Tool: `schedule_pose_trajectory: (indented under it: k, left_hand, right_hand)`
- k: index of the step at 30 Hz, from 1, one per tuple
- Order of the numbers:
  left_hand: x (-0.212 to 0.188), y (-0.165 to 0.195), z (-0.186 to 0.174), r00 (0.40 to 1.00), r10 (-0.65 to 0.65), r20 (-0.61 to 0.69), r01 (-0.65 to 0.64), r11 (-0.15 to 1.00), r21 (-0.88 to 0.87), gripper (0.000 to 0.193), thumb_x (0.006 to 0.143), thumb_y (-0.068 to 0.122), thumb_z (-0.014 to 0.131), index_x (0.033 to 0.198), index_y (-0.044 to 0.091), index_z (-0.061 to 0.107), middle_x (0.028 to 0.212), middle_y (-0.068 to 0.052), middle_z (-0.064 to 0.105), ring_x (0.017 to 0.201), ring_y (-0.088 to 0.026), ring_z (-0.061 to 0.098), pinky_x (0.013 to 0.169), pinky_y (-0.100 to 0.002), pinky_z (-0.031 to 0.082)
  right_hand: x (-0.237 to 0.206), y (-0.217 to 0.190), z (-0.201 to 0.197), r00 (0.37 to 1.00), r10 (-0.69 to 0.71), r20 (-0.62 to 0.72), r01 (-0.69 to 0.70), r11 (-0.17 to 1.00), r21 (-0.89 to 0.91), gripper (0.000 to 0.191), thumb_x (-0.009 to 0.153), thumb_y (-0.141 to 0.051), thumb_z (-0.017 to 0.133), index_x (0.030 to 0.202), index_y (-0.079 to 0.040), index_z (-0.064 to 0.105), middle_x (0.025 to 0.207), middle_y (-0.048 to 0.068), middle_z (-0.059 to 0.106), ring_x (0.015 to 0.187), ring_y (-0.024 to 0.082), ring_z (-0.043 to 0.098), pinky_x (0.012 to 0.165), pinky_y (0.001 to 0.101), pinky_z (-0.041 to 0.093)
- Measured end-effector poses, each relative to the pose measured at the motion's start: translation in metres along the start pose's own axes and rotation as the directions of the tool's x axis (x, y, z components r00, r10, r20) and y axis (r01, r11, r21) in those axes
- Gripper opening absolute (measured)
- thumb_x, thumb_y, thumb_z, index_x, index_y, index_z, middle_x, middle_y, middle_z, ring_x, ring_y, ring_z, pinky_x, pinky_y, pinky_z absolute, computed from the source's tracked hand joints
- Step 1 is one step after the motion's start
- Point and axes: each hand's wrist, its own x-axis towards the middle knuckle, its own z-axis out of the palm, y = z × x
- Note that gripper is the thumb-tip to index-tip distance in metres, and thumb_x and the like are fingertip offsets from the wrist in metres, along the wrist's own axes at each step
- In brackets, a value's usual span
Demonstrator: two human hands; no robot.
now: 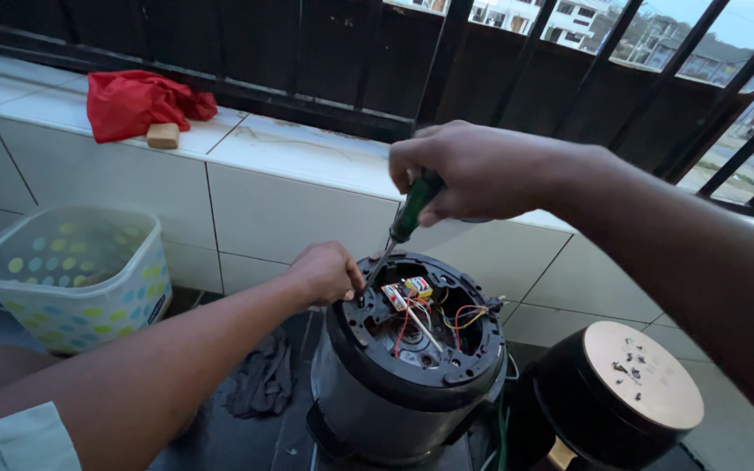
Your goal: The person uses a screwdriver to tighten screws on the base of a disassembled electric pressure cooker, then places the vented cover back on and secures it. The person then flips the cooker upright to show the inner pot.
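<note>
An upturned grey and black cooker body (394,384) stands on the floor with its base open, showing red, yellow and white wires (429,318) and a small connector block. My right hand (473,170) is shut on a green-handled screwdriver (414,208), whose shaft slants down to the left rim of the open base. My left hand (325,272) rests closed on that same rim, right by the screwdriver tip; whether it holds something small I cannot tell.
A black part with a round beige plate (634,371) carrying small screws stands at the right. A dotted plastic basket (71,275) sits left. A red cloth (137,103) and a small block lie on the tiled ledge (298,153). A dark rag (263,375) lies on the floor.
</note>
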Motion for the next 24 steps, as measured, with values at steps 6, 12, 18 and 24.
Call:
schedule_pose_trajectory:
  k: [6,12,18,24]
  left_hand:
    - [0.001,-0.001,0.001,0.999,-0.037,0.015,0.037,0.999,-0.027,0.030,0.072,0.006,0.084,0.098,0.021,0.085,0.094,-0.004,0.082,0.087,-0.018,0.078,0.082,-0.031,0.060]
    - [0.003,-0.003,0.001,1.000,-0.017,0.017,0.017,1.000,0.000,0.031,0.072,0.007,0.085,0.099,0.022,0.085,0.095,-0.003,0.081,0.088,-0.018,0.078,0.082,-0.032,0.060]
    - [0.003,0.000,-0.002,1.000,-0.025,0.009,0.025,1.000,0.015,0.030,0.071,0.008,0.087,0.097,0.023,0.085,0.095,-0.003,0.081,0.088,-0.018,0.077,0.084,-0.032,0.059]
    - [0.003,-0.001,-0.001,1.000,-0.010,0.019,0.009,1.000,0.026,0.029,0.071,0.008,0.086,0.097,0.022,0.085,0.096,-0.002,0.082,0.089,-0.018,0.078,0.084,-0.033,0.060]
  right_hand:
    - [0.002,-0.011,0.003,0.778,0.608,0.154,-0.581,0.792,-0.189,0.049,0.095,-0.055,0.073,0.103,-0.007,0.065,0.099,0.015,0.072,0.094,0.027,0.072,0.084,0.0384,0.053]
    - [-0.004,0.008,0.005,0.907,-0.382,-0.179,0.383,0.923,-0.032,0.034,0.076,-0.032,0.077,0.095,-0.004,0.069,0.086,0.010,0.070,0.077,0.024,0.069,0.063,0.0388,0.058]
    - [0.004,-0.005,0.007,0.879,0.473,0.060,-0.456,0.871,-0.183,0.043,0.111,-0.049,0.056,0.109,-0.011,0.075,0.088,0.015,0.079,0.070,0.025,0.071,0.076,0.0431,0.055]
    - [-0.010,0.002,-0.004,0.983,-0.176,-0.052,0.177,0.984,0.013,0.046,0.091,-0.027,0.072,0.130,-0.007,0.057,0.108,0.019,0.064,0.079,0.024,0.070,0.059,0.0410,0.059]
